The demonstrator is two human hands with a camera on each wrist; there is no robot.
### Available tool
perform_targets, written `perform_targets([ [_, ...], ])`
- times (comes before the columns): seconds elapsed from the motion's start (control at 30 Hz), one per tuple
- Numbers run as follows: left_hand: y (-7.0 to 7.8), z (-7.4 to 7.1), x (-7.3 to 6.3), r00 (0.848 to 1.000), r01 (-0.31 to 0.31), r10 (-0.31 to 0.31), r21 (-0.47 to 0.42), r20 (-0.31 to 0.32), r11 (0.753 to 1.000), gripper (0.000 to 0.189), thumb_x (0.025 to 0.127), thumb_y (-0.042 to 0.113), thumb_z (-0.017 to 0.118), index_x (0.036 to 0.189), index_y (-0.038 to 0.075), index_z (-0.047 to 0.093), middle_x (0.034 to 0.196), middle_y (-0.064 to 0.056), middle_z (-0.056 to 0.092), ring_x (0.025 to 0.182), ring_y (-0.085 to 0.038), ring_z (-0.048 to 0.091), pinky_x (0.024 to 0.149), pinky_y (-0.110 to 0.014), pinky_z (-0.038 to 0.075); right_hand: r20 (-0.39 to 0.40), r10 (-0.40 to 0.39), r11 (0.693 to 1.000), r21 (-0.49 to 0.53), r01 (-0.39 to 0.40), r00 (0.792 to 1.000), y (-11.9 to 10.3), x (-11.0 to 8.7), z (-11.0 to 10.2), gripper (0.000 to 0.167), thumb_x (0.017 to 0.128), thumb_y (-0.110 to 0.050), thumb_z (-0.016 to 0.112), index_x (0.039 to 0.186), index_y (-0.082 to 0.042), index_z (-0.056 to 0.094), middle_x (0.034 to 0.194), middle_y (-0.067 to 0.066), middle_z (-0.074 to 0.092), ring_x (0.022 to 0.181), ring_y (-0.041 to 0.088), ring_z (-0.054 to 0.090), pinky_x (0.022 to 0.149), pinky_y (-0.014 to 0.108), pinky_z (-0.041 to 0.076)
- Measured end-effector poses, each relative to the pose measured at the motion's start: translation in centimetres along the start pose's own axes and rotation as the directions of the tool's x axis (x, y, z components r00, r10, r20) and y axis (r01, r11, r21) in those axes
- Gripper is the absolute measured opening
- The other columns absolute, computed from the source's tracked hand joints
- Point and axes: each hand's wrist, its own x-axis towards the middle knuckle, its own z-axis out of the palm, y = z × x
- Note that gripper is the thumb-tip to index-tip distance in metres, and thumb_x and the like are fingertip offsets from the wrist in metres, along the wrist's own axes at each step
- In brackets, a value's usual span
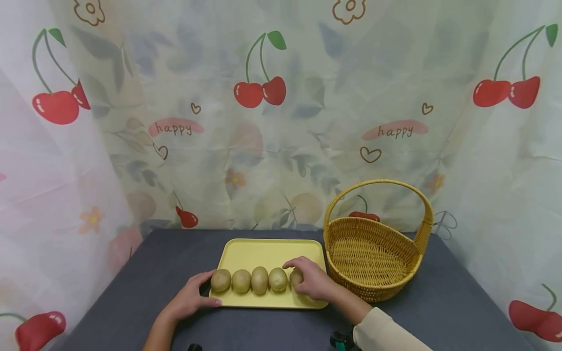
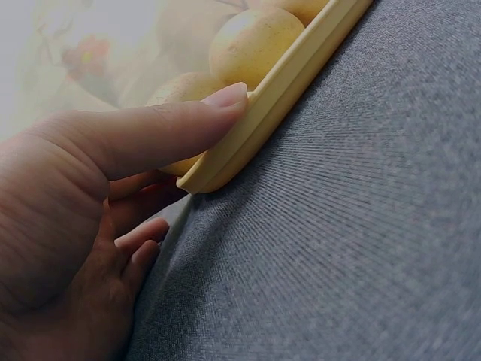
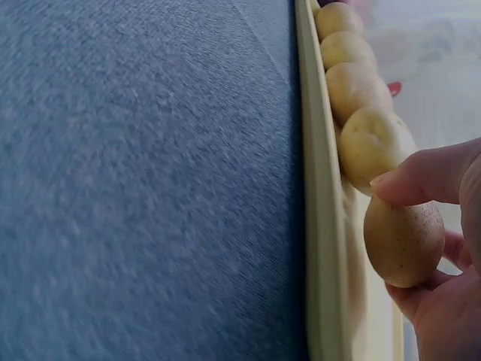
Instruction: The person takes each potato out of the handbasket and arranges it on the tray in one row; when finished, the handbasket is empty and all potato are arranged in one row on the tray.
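Observation:
Several brown-yellow potatoes (image 1: 259, 281) lie in a row along the near side of a yellow tray (image 1: 268, 247). My right hand (image 1: 314, 281) is at the right end of that row. Its thumb and fingers pinch the last potato (image 3: 404, 239), partly covered by the hand in the head view. At the tray's near left corner, my left hand (image 1: 190, 296) holds the edge. Its thumb (image 2: 180, 128) presses on the rim, and the other fingers reach round the left side, by the leftmost potato (image 1: 221, 281).
A wicker basket (image 1: 373, 287) with a tall arched handle stands right of the tray, close to the right forearm. Dark grey cloth (image 1: 263, 329) covers the table. A printed curtain (image 1: 281, 161) hangs behind and at both sides.

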Motion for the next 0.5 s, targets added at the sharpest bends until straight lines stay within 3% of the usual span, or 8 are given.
perform_targets([
  [0.5,0.35,0.09,-0.16,1.0,0.008,-0.008,0.013,-0.013,1.0,0.088,0.074,0.03,0.085,0.144,-0.002,0.044,0.143,-0.024,0.044,0.134,-0.047,0.032,0.107,-0.063,0.024,0.06,0.064,0.998,0.0,-0.064,0.996,0.56,-0.28,0.59,0.068,0.073,0.0,0.075,0.136,-0.007,0.053,0.13,0.013,0.053,0.118,0.029,0.052,0.095,0.044,0.044],
])
